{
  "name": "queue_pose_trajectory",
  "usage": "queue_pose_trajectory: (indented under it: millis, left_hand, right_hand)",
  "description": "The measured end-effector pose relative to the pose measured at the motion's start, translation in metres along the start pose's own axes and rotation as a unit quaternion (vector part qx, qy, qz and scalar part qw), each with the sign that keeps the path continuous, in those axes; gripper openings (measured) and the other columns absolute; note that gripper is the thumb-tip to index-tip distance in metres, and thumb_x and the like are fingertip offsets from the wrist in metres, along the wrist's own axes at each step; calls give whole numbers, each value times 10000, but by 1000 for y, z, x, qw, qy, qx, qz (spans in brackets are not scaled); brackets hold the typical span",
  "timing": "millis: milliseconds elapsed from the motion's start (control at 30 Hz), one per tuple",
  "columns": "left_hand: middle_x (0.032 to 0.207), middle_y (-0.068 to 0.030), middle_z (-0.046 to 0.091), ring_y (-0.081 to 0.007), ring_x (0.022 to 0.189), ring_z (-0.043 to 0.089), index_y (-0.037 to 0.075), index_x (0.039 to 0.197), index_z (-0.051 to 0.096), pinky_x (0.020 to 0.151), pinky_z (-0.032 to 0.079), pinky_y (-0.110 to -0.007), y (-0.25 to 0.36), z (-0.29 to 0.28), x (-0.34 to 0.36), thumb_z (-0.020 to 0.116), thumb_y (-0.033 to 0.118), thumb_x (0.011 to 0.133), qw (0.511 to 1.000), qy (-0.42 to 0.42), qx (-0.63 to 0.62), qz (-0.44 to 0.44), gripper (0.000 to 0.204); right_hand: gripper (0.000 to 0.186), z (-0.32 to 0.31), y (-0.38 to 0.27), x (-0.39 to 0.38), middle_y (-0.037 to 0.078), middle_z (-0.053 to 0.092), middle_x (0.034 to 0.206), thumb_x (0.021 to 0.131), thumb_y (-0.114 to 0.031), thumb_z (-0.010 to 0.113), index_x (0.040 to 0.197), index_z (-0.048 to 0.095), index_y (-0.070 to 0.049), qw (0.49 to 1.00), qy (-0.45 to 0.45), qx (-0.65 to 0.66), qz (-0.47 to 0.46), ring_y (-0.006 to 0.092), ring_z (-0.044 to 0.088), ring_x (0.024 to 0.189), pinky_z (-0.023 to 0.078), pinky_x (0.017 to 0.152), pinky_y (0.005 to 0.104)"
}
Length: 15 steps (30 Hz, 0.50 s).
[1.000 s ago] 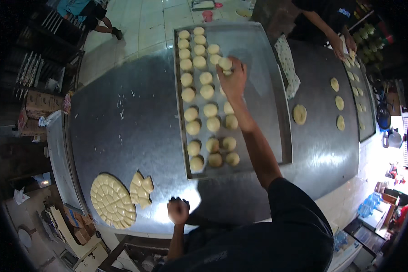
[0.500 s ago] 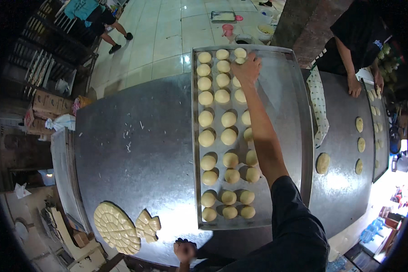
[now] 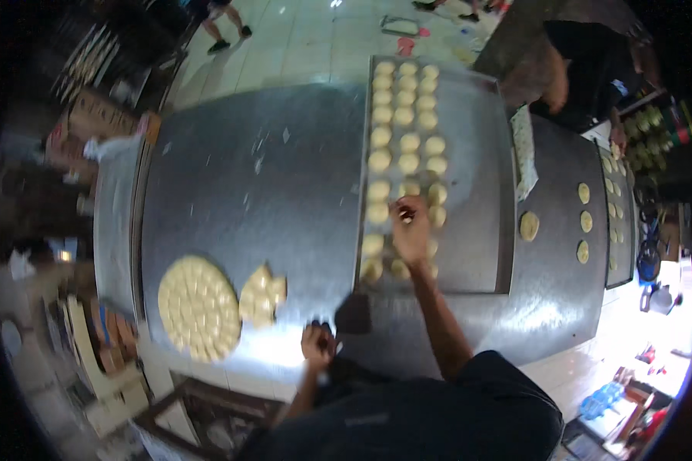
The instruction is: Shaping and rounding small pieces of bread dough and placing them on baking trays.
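Observation:
My right hand [image 3: 410,227] is over the lower middle of a large metal tray [image 3: 477,177], its fingers curled in and slightly blurred. Whether anything sits in that curl is hidden. Pale round dough balls [image 3: 409,143] stand in three columns along the tray's left half, and some lie partly under my hand. Down by the table's front edge is my left hand [image 3: 317,344], closed, with something dark at its fingers that I cannot make out. To its left lie a big dough disc [image 3: 198,309] scored into many pieces and a smaller scored dough chunk [image 3: 261,296].
The dark metal table [image 3: 231,177] carries a few pale scraps. Right of the tray are a white patterned cloth [image 3: 523,154], several flattened dough rounds [image 3: 586,221] and a narrow dark tray [image 3: 620,265] of dough pieces. Another person [image 3: 584,69] stands at the far right.
My right hand has drawn back from the tray's far end to its nearer part, above the lower dough rows. The view has shifted, and the co-worker's arm has moved.

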<state>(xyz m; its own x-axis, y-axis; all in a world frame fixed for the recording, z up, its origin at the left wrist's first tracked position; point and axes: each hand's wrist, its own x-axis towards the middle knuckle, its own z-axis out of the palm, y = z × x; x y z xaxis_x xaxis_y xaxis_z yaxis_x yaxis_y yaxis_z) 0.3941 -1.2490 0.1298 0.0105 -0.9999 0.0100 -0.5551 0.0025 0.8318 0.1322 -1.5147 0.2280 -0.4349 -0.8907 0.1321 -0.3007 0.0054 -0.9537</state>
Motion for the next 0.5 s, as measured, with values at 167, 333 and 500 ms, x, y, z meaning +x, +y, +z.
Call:
queue_pose_trajectory:
  millis: [167, 333, 500]
  left_hand:
    - [792, -50, 534, -164, 713, 520, 38, 876, 514, 638, 418, -262, 15, -20, 25, 615, 85, 878, 830, -18, -512, -218, 111]
    - [885, -32, 485, -109, 758, 465, 49, 1046, 433, 655, 417, -267, 2, -99, 22, 588, 152, 925, 938, 244, -185, -164, 222]
    - [971, -168, 497, -263, 874, 513, -12, 1123, 449, 795, 441, -356, -61, -135, 55, 633, 137, 883, 958, 268, -85, -60, 337]
  right_hand:
    - [289, 41, -52, -205, 65, 580, 838, 815, -178, 735, 995, 562, -34, 949, -252, 52, 184, 101, 555, 770, 476, 675, 253]
    - [463, 138, -34, -275, 149, 523, 1013, 780, -197, 751, 1073, 463, 18, 967, -245, -13, 64, 258, 596, 854, 506, 721, 337]
    - [549, 227, -46, -312, 167, 531, 1001, 751, -198, 761, 1097, 407, 40, 963, -62, -263, 21, 330, 587, 854, 476, 794, 397]
